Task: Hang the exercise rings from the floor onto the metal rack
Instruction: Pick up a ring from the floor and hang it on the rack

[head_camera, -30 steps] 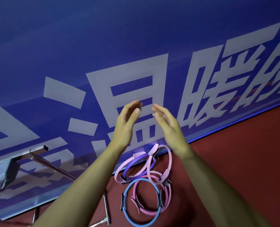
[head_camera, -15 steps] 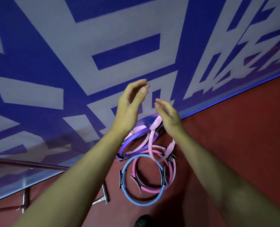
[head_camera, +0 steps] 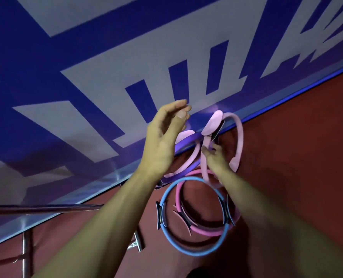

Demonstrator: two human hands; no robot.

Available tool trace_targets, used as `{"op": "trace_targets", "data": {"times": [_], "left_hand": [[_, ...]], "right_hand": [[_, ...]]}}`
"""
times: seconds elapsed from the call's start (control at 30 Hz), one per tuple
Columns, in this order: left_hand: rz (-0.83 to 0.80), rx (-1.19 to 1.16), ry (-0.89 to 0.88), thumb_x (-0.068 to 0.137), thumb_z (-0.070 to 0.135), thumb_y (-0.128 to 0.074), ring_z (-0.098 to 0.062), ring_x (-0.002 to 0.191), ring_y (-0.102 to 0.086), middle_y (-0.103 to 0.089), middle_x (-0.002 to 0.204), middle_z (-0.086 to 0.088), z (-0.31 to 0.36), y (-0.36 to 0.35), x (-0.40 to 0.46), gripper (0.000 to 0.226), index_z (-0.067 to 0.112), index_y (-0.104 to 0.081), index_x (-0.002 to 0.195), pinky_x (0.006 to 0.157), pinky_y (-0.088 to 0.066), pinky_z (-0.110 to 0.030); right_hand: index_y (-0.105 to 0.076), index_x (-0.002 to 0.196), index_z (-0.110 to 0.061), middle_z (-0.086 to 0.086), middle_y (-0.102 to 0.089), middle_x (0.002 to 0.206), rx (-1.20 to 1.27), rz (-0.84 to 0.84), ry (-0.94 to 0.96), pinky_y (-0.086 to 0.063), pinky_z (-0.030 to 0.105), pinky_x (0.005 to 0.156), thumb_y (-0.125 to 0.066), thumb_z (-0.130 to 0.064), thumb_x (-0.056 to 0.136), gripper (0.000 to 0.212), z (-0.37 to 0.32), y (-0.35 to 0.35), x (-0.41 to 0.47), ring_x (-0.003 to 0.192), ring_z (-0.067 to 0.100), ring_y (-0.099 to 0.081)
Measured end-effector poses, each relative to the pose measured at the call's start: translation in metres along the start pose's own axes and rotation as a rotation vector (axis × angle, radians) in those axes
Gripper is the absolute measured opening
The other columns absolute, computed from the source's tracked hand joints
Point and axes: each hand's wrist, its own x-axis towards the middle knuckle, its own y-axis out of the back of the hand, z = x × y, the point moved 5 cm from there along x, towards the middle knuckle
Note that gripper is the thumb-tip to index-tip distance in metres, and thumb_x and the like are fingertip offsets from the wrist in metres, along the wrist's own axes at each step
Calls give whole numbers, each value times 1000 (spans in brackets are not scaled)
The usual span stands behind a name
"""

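Several exercise rings lie piled on the red floor against the blue wall. A light pink ring [head_camera: 239,137] stands upright against the wall, and my right hand [head_camera: 214,157] is closed on its left side just below a pink pad. My left hand [head_camera: 164,137] hovers open above a purple ring [head_camera: 186,141] that leans on the wall. A blue ring [head_camera: 194,251] lies flat nearest me with a darker pink ring [head_camera: 206,231] inside it. The metal rack's bar [head_camera: 46,209] runs across the lower left.
The blue wall banner with large grey characters [head_camera: 126,57] fills the upper view. A rack upright [head_camera: 26,255] and a metal foot bracket [head_camera: 135,243] stand on the floor at lower left. Red floor [head_camera: 307,157] stretches to the right.
I have leaned down closer to the rings. My right hand dropped and closed on the light pink ring; my left hand stayed open above the purple one.
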Motion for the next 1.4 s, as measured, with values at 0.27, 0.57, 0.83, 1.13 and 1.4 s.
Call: {"op": "trace_targets", "data": {"times": [0.27, 0.57, 0.83, 1.13, 1.4], "left_hand": [[-29, 13, -59, 99, 28, -53, -18, 123, -61, -65, 131, -1, -30, 8, 4, 36, 12, -59, 131, 104, -52, -42], [-82, -9, -101, 99, 29, -53, -17, 123, -61, -66, 130, 0, 5, -20, -1, 37, 15, -58, 132, 104, -51, -39], [-127, -7, -110, 104, 19, -51, -14, 119, -64, -68, 127, -1, 128, -50, -12, 30, 12, -58, 132, 98, -53, -30], [-109, 69, -239, 103, 21, -53, -13, 118, -64, -68, 127, 0, 346, -74, -34, 29, 13, -60, 130, 105, -50, -40], [-39, 207, -401, 99, 34, -54, -10, 120, -61, -67, 128, 4, 534, -66, -75, 38, 15, -60, 131, 108, -48, -38]], "right_hand": [[-51, 130, -1, 13, -60, 124, -1, 98, -75, -36, 26, 85, -59, -32, 98, 45, 51, -21, 30, 117, 29, -58], [-44, 139, -2, 23, -56, 134, -149, 302, 78, -39, 38, 98, -40, -23, 106, 40, 22, 55, 10, 123, 40, -54], [-50, 130, -4, 22, -60, 121, -310, 280, 182, -26, 30, 70, -41, -23, 106, 32, -93, 108, -83, 110, 37, -58], [-59, 104, -8, 16, -68, 93, -597, 473, 440, -34, 35, 66, -51, -44, 99, 38, -311, 208, -247, 89, 39, -63], [-58, 83, -19, 0, -59, 70, -1008, 414, 678, -43, 33, 58, -36, -85, 84, 70, -535, 243, -418, 64, 24, -57]]}}
